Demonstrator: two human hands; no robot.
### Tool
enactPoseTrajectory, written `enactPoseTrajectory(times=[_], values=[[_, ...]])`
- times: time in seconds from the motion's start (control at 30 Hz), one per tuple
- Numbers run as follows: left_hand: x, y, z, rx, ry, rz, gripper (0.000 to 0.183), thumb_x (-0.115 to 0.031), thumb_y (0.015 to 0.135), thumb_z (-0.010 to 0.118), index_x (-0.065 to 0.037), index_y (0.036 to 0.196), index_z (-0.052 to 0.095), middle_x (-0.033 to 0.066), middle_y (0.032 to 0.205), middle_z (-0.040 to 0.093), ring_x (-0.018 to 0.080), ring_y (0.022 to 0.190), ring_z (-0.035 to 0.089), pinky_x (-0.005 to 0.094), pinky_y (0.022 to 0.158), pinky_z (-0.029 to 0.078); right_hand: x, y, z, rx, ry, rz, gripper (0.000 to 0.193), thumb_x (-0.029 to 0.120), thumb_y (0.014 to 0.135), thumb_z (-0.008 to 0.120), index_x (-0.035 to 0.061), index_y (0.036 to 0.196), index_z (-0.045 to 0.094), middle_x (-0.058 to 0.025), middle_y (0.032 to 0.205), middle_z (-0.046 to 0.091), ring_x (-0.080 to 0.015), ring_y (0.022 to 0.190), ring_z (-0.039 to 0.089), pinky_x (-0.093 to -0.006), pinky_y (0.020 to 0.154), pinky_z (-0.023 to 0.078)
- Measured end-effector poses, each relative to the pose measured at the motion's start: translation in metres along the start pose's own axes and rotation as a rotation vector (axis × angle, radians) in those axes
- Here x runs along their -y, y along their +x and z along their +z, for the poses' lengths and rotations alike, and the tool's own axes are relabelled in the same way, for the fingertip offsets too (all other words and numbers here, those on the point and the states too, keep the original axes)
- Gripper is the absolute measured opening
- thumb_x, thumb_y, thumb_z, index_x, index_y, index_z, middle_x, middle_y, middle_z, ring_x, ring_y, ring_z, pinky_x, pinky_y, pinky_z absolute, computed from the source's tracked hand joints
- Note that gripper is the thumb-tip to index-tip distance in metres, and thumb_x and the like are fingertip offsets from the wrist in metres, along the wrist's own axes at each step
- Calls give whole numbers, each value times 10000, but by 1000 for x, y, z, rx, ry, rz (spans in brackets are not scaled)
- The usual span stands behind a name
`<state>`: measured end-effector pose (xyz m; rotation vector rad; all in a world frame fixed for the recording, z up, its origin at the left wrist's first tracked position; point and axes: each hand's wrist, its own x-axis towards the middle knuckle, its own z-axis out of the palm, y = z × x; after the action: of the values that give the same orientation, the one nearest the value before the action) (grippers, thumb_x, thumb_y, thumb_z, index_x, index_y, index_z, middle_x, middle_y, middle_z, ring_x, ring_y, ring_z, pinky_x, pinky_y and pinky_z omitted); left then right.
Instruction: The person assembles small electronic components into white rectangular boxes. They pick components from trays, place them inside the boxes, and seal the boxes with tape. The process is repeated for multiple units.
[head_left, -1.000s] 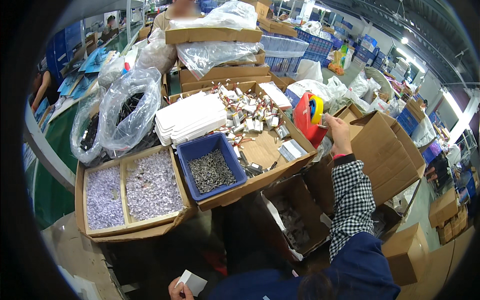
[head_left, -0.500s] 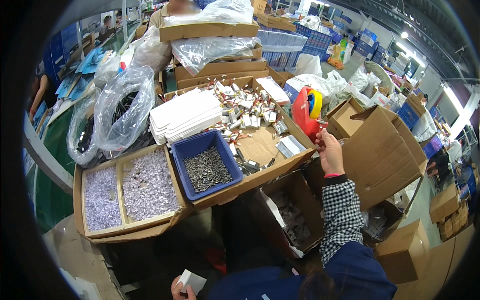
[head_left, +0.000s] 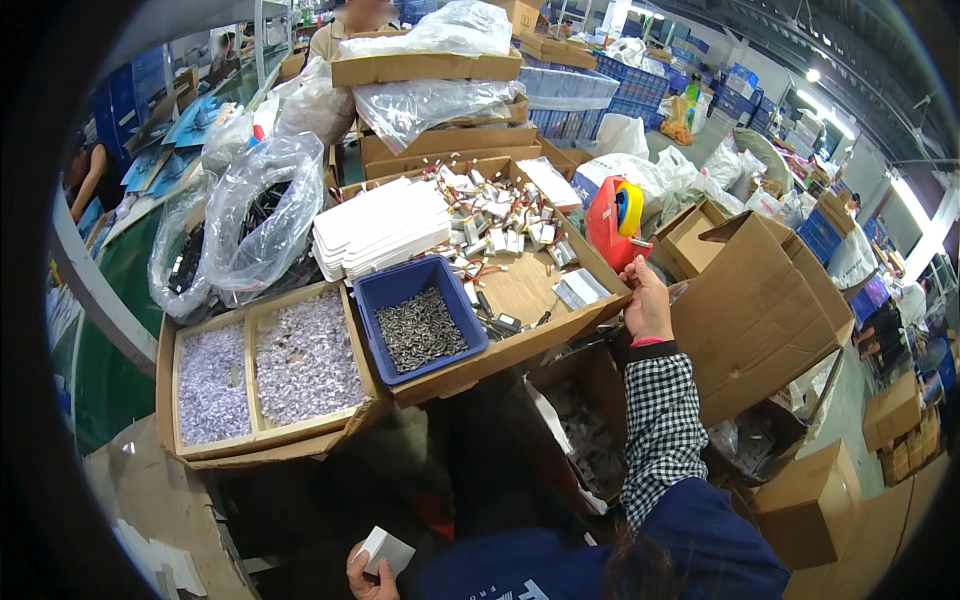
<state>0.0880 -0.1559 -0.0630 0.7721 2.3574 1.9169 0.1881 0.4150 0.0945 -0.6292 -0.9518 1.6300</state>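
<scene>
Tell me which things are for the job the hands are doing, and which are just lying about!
Probably for the job:
- small white box, held in the left hand
- red tape holder, right by the right hand

Probably just lying about, as neither hand is on them:
- blue tub
- white stack
- clear plastic bag

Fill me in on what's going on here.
A person's left hand holds a small white box low down. Their right hand is at the near end of a red tape dispenser; whether it grips tape is unclear. A blue bin of small dark pieces sits farther left.
</scene>
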Motion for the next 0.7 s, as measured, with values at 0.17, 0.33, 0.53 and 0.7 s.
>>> enactPoseTrajectory(times=[0.17, 0.33, 0.53, 0.7], values=[[-5, -3, -3, 23, 40, -54, 394, -23, 865, 678, -9, 1223, 512, 178, 1186, 582, 270, 1060, 579, 372, 924, 468, -9, 0, -4, -37, -2, 27, 211, 234, 959, 575, 48, 862, 605, -31, 814, 569, -150, 779, 539, -302, 741, 450], [-11, -4, -2, -29, 90, -60, 305, -65, 891, 651, -23, 1177, 555, 132, 1073, 637, 216, 967, 617, 328, 854, 498, -6, -25, -1, -127, 219, -192, 189, 261, 965, 568, 89, 892, 593, -6, 836, 585, -126, 798, 553, -295, 740, 432], [-7, 2, 4, -59, -18, 28, 396, 40, 839, 628, -45, 1201, 491, 203, 1228, 566, 291, 1102, 574, 389, 945, 457, -12, -131, 30, 475, 422, 217, 214, 269, 996, 514, 96, 869, 527, -3, 779, 524, -157, 846, 490, -289, 713, 405], [-19, 6, 11, -82, -14, -34, 373, 42, 809, 681, -73, 1142, 557, 174, 1159, 619, 274, 1034, 630, 332, 845, 511, -109, -274, 84, 851, -5, 758, 157, 213, 974, 554, 78, 894, 545, -31, 831, 604, -132, 776, 543, -268, 735, 442]])
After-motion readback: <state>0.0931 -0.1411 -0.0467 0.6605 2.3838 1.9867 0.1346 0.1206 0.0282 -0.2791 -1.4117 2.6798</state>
